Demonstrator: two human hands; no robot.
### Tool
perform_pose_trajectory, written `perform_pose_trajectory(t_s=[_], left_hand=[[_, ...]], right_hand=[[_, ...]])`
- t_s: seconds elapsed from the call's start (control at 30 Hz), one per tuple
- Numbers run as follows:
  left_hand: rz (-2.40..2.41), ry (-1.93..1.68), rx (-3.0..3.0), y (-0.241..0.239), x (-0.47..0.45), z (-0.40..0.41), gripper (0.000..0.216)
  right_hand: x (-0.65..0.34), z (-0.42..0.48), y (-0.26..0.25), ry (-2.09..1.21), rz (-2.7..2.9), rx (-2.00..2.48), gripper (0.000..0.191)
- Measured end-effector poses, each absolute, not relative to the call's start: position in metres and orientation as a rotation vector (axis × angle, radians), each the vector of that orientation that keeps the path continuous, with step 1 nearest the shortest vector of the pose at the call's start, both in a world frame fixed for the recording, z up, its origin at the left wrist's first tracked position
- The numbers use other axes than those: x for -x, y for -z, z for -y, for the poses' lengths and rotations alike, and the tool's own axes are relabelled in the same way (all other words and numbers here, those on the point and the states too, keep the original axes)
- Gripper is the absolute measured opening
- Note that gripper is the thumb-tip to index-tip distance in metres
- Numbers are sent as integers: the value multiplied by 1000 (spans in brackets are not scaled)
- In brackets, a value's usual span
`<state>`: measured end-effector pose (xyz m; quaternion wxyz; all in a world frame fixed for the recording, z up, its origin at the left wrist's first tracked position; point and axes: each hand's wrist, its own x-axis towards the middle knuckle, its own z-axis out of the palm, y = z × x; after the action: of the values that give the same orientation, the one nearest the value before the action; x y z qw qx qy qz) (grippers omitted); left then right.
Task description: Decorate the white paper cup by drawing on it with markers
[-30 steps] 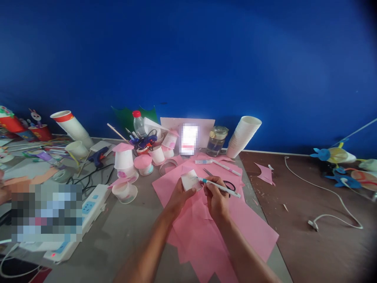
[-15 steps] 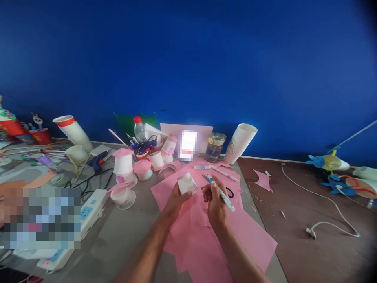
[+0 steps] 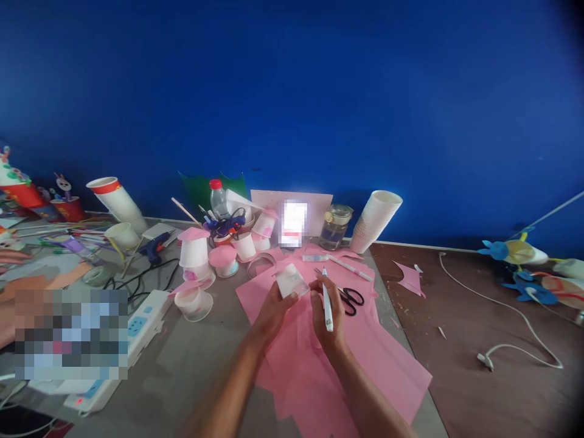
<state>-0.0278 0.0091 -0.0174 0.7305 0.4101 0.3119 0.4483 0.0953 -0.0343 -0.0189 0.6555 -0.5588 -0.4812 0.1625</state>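
Observation:
My left hand (image 3: pixel 277 310) is closed on a small, squarish white paper piece (image 3: pixel 292 281) with faint marks near its lower edge. In my right hand (image 3: pixel 332 313) is a white marker pen (image 3: pixel 327 301), lying slantwise between the fingers. The fingers of that hand come close to the paper piece's right edge; whether they touch it I cannot tell. Both hands are over a pile of pink paper (image 3: pixel 383 371). Black-handled scissors (image 3: pixel 354 301) lie on the pile beside my right hand, their blades partly hidden. Two more markers (image 3: pixel 349 267) rest near the pile's far edge.
Pink-topped paper cups (image 3: pixel 193 249) stand to the left, near a glue gun (image 3: pixel 155 244) and a power strip (image 3: pixel 141 328). Behind are a bright phone (image 3: pixel 292 222), a glass jar (image 3: pixel 336 226) and stacked cups (image 3: pixel 376 220). A white cable (image 3: pixel 515 310) crosses the brown table. Another person's hand (image 3: pixel 13 316) shows at left.
The marker has swung more upright in my right hand, which has turned and shifted slightly left. More of the scissors' handles now show. The paper piece stays in my left hand.

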Motion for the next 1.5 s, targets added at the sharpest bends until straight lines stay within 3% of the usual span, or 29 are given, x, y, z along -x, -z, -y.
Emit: perform_pose_trajectory(t_s=[0.4, 0.6, 1.03, 1.5], left_hand=[[-609, -1005, -741, 4, 27, -6, 37], [-594, -996, -793, 2, 26, -5, 30], [-708, -990, -913, 17, 26, -6, 45], [-751, -985, -928, 17, 27, -7, 46]], right_hand=[[-95, 33, 22, -260, 1158, 1250, 24], [-95, 36, 20, -217, 1170, 1208, 31], [-92, 38, 18, -262, 1164, 1199, 16], [-93, 41, 1, -259, 1174, 1206, 18]])
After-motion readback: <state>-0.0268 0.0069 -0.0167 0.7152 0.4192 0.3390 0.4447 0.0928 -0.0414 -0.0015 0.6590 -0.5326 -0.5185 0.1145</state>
